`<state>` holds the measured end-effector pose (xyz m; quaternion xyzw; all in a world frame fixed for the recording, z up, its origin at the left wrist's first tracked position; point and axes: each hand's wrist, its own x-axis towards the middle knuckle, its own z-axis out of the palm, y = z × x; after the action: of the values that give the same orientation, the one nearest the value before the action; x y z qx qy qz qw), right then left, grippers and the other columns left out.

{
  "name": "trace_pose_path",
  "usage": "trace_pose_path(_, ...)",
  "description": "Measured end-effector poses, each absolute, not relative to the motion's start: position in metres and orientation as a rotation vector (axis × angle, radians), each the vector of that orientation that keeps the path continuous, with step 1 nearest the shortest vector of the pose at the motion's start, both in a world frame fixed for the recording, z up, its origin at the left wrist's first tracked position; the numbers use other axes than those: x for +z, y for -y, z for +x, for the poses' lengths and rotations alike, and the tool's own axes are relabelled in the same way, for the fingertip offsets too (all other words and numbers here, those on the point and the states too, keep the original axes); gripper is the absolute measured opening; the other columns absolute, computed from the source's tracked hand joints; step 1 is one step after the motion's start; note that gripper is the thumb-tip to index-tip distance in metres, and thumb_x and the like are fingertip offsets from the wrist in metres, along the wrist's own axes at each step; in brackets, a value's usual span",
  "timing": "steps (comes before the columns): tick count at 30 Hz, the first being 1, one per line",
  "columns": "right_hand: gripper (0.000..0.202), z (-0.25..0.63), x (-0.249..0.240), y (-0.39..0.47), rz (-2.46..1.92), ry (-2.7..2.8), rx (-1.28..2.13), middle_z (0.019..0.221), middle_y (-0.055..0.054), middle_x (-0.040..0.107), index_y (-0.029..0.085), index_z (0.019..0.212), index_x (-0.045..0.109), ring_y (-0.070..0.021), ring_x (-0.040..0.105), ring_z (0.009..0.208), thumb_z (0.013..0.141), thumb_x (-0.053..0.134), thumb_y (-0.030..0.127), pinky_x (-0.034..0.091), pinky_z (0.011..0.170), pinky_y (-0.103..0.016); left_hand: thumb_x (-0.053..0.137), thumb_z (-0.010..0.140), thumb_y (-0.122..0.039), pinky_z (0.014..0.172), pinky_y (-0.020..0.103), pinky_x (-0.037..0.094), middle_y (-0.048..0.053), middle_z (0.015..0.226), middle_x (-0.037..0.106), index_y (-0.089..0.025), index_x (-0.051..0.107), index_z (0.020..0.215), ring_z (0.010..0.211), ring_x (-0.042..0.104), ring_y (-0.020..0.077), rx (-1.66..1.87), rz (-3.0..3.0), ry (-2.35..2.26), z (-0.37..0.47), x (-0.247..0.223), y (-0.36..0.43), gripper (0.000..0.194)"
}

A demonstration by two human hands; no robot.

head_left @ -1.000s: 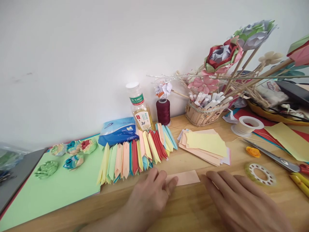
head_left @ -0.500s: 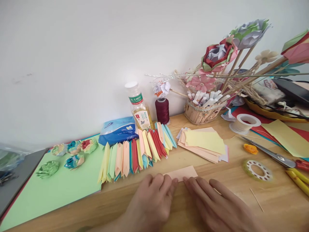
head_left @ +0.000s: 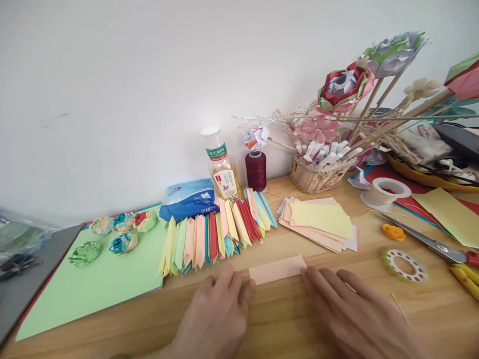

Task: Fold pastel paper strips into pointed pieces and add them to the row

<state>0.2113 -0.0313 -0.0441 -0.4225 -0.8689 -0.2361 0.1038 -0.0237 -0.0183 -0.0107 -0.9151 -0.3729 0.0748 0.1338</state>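
A pale pink paper strip (head_left: 277, 270), apparently folded lengthwise, lies on the wooden table between my hands. My left hand (head_left: 219, 311) is at its left end, fingers curled and thumb against the lower left corner; the fingertips are hidden from me. At the opposite end my right hand (head_left: 348, 304) lies low, its fingers stretched out and the foremost fingertips touching the strip's edge. Just behind the strip stands a row of folded colored paper pieces (head_left: 213, 239). A loose stack of paper rectangles (head_left: 320, 219), yellow on top, rests to the right of that row.
Several paper flowers (head_left: 85, 253) sit on green sheets (head_left: 112, 294) at left. Along the wall are a blue wipes pack (head_left: 189, 199), a bottle (head_left: 222, 164), a maroon thread spool (head_left: 256, 172) and a basket (head_left: 320, 174). Scissors (head_left: 426, 239) and a tape roll (head_left: 406, 266) lie at right.
My hands have moved apart along the strip, the left one to the left and the right one to the right. More of the strip's surface shows between them. The view has shifted slightly.
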Motion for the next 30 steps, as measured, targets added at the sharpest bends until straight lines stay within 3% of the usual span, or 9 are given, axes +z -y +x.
trace_pose_path(5,0.038,0.221,-0.036,0.025,-1.228,2.577,-0.744,0.088,-0.015,0.067,0.010,0.091,0.065,-0.0261,0.059,0.077,0.067,0.038,0.000,0.049,0.067,-0.039,0.055,0.086,-0.017,0.049,0.023,0.036,0.004,0.075,0.054,-0.018,0.060,0.110,0.079,0.049,0.0200,0.194,-2.684,0.985,-0.030,-0.013,0.011,0.025)
trace_pose_path(8,0.039,0.224,-0.032,0.019,-1.192,2.576,-0.707,0.079,-0.012,0.066,0.011,0.088,0.063,-0.0242,0.060,0.069,0.067,0.035,-0.004,0.048,0.058,-0.036,0.051,0.083,-0.007,0.046,0.023,0.034,0.004,0.068,0.051,-0.016,0.063,0.084,0.073,0.048,0.0197,-0.010,-2.675,0.934,-0.031,-0.012,0.008,0.015)
trace_pose_path(12,0.031,0.222,-0.034,0.006,-1.233,2.495,-0.579,0.078,-0.010,0.065,0.011,0.092,0.060,-0.0227,0.061,0.069,0.080,0.033,0.001,0.050,0.061,-0.035,0.042,0.083,-0.001,0.047,0.024,0.030,0.003,0.061,0.048,-0.016,0.048,0.053,0.064,0.044,0.0166,-0.426,-2.586,0.927,-0.026,-0.005,0.005,0.034)
trace_pose_path(15,0.029,0.219,-0.041,-0.002,-1.227,2.455,-0.448,0.096,-0.015,0.065,0.007,0.108,0.056,-0.0267,0.060,0.088,0.092,0.035,0.020,0.052,0.071,-0.040,0.039,0.086,-0.002,0.050,0.024,0.033,0.002,0.059,0.050,-0.015,0.050,0.054,0.066,0.046,0.0158,-0.619,-2.522,0.913,-0.020,-0.001,0.003,0.037)
trace_pose_path(17,0.029,0.218,-0.044,-0.006,-1.190,2.497,-0.312,0.103,-0.014,0.063,0.010,0.110,0.056,-0.0261,0.059,0.094,0.094,0.036,0.025,0.051,0.075,-0.041,0.040,0.089,-0.004,0.052,0.023,0.035,0.002,0.061,0.053,-0.014,0.054,0.059,0.068,0.049,0.0155,-0.642,-2.512,0.910,-0.016,-0.001,0.002,0.034)
trace_pose_path(23,0.026,0.220,-0.042,-0.003,-1.088,2.465,-0.198,0.095,-0.008,0.066,0.017,0.080,0.060,-0.0215,0.060,0.087,0.093,0.037,0.014,0.049,0.073,-0.036,0.038,0.093,-0.009,0.052,0.024,0.039,0.004,0.077,0.061,-0.013,0.062,0.092,0.068,0.053,0.0155,-0.648,-2.564,0.886,-0.011,-0.010,0.004,0.024)
trace_pose_path(27,0.027,0.214,-0.038,0.003,-1.062,2.380,-0.176,0.099,-0.009,0.066,0.018,0.077,0.061,-0.0216,0.059,0.093,0.092,0.039,0.018,0.048,0.075,-0.035,0.035,0.093,-0.010,0.049,0.025,0.040,0.004,0.077,0.060,-0.011,0.057,0.110,0.066,0.054,0.0154,-0.587,-2.628,0.878,-0.008,-0.016,0.010,0.027)
trace_pose_path(30,0.028,0.207,-0.037,0.008,-1.012,2.401,-0.132,0.077,-0.004,0.063,0.019,0.071,0.057,-0.0170,0.058,0.071,0.092,0.040,0.017,0.044,0.062,-0.029,0.039,0.092,-0.011,0.045,0.025,0.037,0.001,0.065,0.056,-0.011,0.057,0.109,0.057,0.052,0.0151,-0.609,-2.616,0.861,-0.007,-0.021,0.012,0.025)
